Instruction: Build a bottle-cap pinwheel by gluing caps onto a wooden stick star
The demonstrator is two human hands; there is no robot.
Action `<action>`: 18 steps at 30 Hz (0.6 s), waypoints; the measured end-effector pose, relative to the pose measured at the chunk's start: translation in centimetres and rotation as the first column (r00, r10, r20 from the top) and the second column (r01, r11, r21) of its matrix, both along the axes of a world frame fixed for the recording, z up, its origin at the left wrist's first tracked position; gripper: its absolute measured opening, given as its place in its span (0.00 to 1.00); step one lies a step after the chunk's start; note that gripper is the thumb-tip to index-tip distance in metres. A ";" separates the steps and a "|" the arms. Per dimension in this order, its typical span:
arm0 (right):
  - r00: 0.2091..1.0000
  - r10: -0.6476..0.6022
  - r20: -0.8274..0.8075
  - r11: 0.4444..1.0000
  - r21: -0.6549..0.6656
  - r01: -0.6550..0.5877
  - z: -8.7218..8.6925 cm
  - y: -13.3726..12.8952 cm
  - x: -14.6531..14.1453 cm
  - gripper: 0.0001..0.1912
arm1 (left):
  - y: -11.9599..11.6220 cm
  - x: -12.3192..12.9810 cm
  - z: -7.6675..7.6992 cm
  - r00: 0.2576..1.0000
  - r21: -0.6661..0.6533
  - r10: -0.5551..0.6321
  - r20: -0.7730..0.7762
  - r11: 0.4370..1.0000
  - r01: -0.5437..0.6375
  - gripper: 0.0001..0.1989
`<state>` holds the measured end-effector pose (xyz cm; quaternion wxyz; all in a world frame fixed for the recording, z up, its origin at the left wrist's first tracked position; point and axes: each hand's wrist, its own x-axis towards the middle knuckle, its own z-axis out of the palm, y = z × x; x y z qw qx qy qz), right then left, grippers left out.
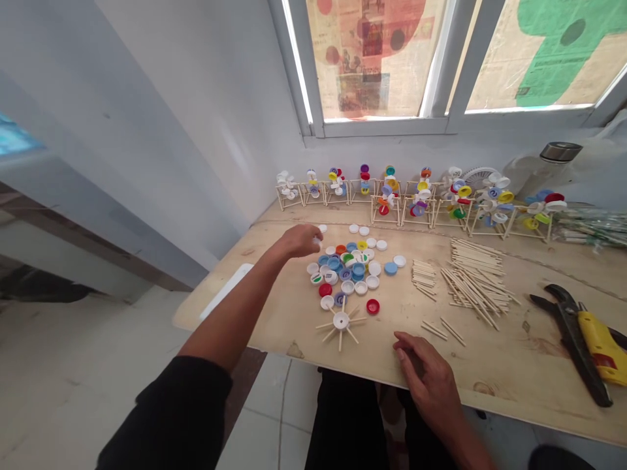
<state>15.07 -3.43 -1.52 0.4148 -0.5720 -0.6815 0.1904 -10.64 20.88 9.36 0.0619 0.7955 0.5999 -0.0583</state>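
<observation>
My left hand (pixel 300 241) reaches over the far left of the cap pile, fingers pinched on a white bottle cap (pixel 318 244) that shows only in part. Beside it lie loose bottle caps (pixel 358 269) in white, blue, red, yellow and other colours. In front of the pile is a wheel of sticks (pixel 341 320), its spokes spreading from a white cap hub. A red cap (pixel 373 306) lies just right of it. My right hand (pixel 427 373) rests at the table's front edge, loosely curved, thumb and fingers apart, with nothing in it.
Short sticks (pixel 424 277) and longer sticks (pixel 477 281) lie right of the caps. Black-handled cutters (pixel 571 339) and a yellow glue gun (pixel 605 346) sit far right. Several stick-and-cap wheel models (pixel 386 196) line the wall, near a bottle (pixel 553 166) and a small fan (pixel 480 176).
</observation>
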 end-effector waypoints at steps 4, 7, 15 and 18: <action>1.000 -0.005 0.011 1.000 -0.003 0.005 -0.1 0.0 0.1 0.14 | -1.6 -2.7 -2.7 0.999 -0.074 0.034 -0.039 0.997 -0.037 0.16; 1.000 -0.006 0.021 1.000 -0.009 0.006 -0.3 -0.1 0.1 0.14 | -2.4 -3.7 -3.8 1.000 -0.122 0.020 -0.023 0.992 -0.023 0.16; 0.999 -0.011 0.032 1.000 -0.007 0.011 -0.9 -0.1 0.1 0.12 | 1.7 -3.5 -3.2 0.995 -0.044 0.085 0.057 0.996 -0.082 0.21; 0.999 -0.019 0.030 1.000 0.016 0.018 -0.7 -0.2 0.0 0.12 | 4.6 -1.2 -3.9 0.991 -0.004 0.097 0.093 0.995 -0.097 0.22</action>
